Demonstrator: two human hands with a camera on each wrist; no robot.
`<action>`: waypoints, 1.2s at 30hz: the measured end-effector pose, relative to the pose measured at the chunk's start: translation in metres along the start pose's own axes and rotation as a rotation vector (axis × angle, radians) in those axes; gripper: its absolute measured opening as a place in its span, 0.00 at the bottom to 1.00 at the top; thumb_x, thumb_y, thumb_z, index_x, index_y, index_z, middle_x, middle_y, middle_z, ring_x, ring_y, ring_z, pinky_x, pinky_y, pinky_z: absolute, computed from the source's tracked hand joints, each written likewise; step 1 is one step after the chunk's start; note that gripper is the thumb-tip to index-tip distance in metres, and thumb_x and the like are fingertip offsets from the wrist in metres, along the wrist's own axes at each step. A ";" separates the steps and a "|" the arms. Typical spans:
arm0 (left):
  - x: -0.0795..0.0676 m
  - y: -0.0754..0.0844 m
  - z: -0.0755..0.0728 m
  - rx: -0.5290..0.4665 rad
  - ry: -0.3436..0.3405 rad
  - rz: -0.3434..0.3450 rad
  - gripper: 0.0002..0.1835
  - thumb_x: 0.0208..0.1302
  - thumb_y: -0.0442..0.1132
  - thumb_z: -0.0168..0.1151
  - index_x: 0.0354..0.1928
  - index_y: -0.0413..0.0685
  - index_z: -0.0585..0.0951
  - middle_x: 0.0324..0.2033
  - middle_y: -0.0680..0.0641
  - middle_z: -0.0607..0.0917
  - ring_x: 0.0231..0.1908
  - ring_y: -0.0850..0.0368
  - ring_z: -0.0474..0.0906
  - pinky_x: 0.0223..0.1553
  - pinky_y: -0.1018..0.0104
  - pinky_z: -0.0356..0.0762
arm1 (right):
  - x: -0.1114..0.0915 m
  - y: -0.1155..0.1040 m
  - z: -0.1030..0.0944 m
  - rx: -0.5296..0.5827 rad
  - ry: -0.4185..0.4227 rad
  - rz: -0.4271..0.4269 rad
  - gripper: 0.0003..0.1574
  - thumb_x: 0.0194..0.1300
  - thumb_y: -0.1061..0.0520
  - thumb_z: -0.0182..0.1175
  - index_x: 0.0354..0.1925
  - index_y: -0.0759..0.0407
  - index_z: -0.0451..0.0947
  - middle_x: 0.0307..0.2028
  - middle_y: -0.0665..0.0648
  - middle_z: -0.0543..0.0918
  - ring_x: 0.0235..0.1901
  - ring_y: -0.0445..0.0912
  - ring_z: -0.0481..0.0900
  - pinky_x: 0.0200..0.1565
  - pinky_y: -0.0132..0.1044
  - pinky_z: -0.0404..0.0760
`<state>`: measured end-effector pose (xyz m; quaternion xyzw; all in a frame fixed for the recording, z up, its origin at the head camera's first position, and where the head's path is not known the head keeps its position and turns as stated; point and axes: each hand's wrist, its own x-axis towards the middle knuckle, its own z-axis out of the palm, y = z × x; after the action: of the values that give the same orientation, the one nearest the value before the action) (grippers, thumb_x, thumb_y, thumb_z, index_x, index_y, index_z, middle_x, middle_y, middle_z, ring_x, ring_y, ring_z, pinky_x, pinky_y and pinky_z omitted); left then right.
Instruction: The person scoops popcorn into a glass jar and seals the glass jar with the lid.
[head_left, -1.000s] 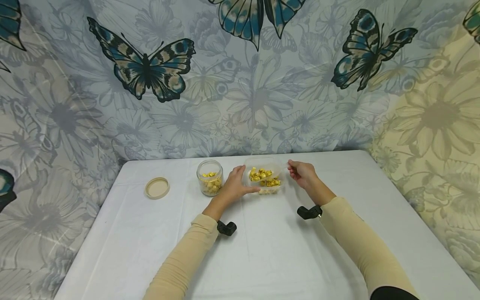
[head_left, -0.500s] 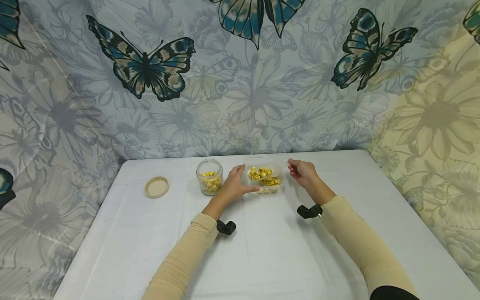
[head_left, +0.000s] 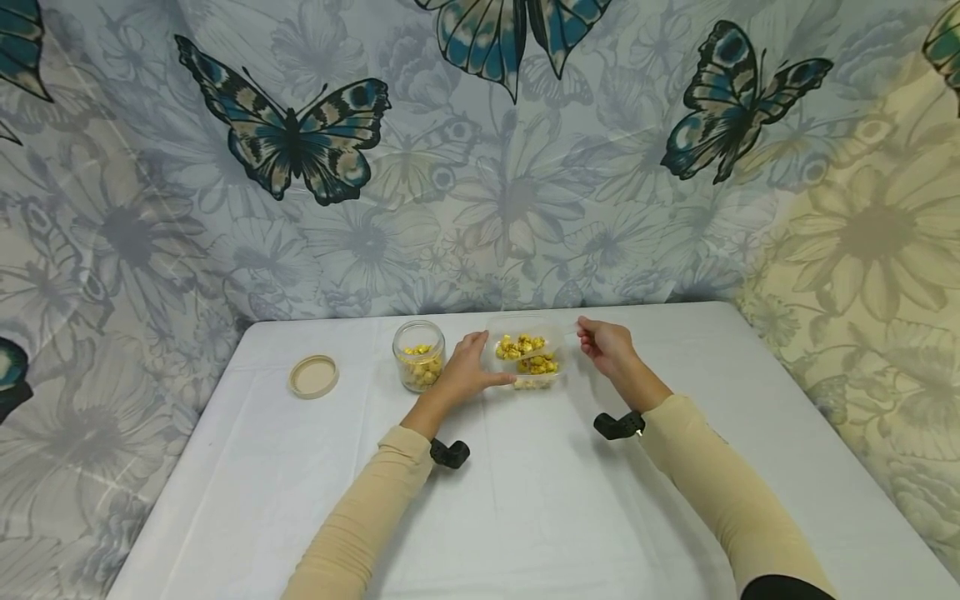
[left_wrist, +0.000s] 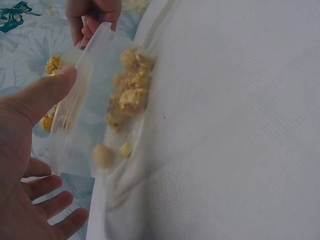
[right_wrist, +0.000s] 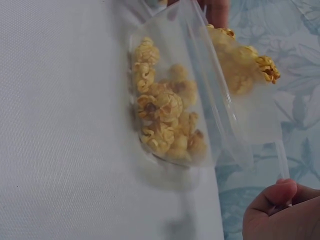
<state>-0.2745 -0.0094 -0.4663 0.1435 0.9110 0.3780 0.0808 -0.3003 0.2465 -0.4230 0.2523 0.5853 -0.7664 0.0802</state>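
Note:
My left hand (head_left: 467, 367) holds a clear plastic food container (left_wrist: 82, 157) at its left end, thumb on the near rim and fingers spread along the side. Golden popcorn (right_wrist: 162, 107) lies in the container, heaped toward one end in the right wrist view. The right hand (head_left: 606, 346) pinches the thin handle of a clear plastic scoop (right_wrist: 260, 122) between thumb and fingers. Popcorn (right_wrist: 240, 57) sits in the scoop, which overlaps the container's top. Left of my left hand stands a glass jar (head_left: 420, 333) without its lid, partly filled with popcorn.
A round beige-rimmed lid (head_left: 314, 377) lies on the white-covered table (head_left: 510, 508), left of the jar. Behind the table's far edge hangs a butterfly-patterned cloth (head_left: 517, 208). Black wrist cameras (head_left: 619, 425) sit on both wrists.
The container and my left hand have shifted very slightly left. The right hand with the scoop, the jar and the lid look almost unchanged.

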 end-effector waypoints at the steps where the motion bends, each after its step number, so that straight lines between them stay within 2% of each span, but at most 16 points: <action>1: 0.000 0.000 0.000 0.000 -0.002 0.001 0.56 0.53 0.61 0.71 0.76 0.44 0.53 0.74 0.42 0.56 0.73 0.43 0.54 0.70 0.46 0.62 | 0.000 0.000 0.000 0.001 -0.003 -0.002 0.06 0.71 0.58 0.56 0.36 0.60 0.77 0.18 0.49 0.78 0.19 0.37 0.71 0.22 0.25 0.73; 7: -0.002 0.000 0.001 0.016 0.003 0.002 0.57 0.53 0.62 0.70 0.76 0.44 0.53 0.74 0.42 0.56 0.73 0.43 0.54 0.70 0.46 0.62 | -0.001 -0.002 0.000 0.015 -0.013 -0.012 0.05 0.71 0.59 0.56 0.38 0.61 0.76 0.18 0.49 0.78 0.18 0.37 0.71 0.21 0.25 0.73; 14: -0.001 0.003 -0.004 0.024 0.059 0.016 0.55 0.53 0.59 0.72 0.75 0.43 0.55 0.73 0.42 0.58 0.73 0.42 0.55 0.70 0.46 0.62 | -0.005 -0.006 0.003 0.036 -0.030 -0.026 0.09 0.70 0.60 0.57 0.31 0.60 0.77 0.17 0.49 0.78 0.18 0.37 0.71 0.21 0.25 0.74; 18: -0.001 0.007 -0.010 0.014 0.064 0.024 0.55 0.53 0.57 0.72 0.76 0.44 0.55 0.74 0.42 0.57 0.73 0.42 0.54 0.70 0.44 0.61 | -0.005 -0.009 0.004 0.045 -0.032 -0.034 0.05 0.70 0.60 0.57 0.38 0.62 0.77 0.18 0.50 0.78 0.18 0.37 0.71 0.21 0.25 0.73; 22: -0.002 0.012 -0.016 -0.003 0.061 0.036 0.55 0.53 0.56 0.73 0.76 0.46 0.54 0.74 0.42 0.56 0.74 0.42 0.52 0.70 0.43 0.61 | -0.006 -0.012 0.005 0.051 -0.036 -0.045 0.08 0.70 0.59 0.57 0.44 0.64 0.75 0.19 0.50 0.79 0.19 0.38 0.71 0.21 0.25 0.73; 29: -0.002 0.020 -0.029 -0.019 0.069 0.042 0.55 0.53 0.57 0.72 0.77 0.48 0.53 0.75 0.42 0.55 0.74 0.42 0.51 0.69 0.42 0.61 | -0.011 -0.018 0.008 0.109 -0.057 -0.079 0.07 0.69 0.62 0.57 0.33 0.61 0.77 0.17 0.50 0.79 0.17 0.37 0.71 0.20 0.24 0.73; 36: -0.005 0.026 -0.042 -0.009 0.078 0.068 0.56 0.52 0.60 0.72 0.76 0.47 0.53 0.75 0.41 0.54 0.74 0.40 0.52 0.69 0.40 0.61 | -0.014 -0.024 0.013 0.125 -0.065 -0.088 0.10 0.69 0.62 0.57 0.29 0.59 0.78 0.18 0.50 0.79 0.17 0.37 0.72 0.20 0.24 0.74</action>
<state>-0.2751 -0.0214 -0.4181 0.1594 0.9063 0.3900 0.0331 -0.3023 0.2396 -0.3930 0.2059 0.5439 -0.8120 0.0494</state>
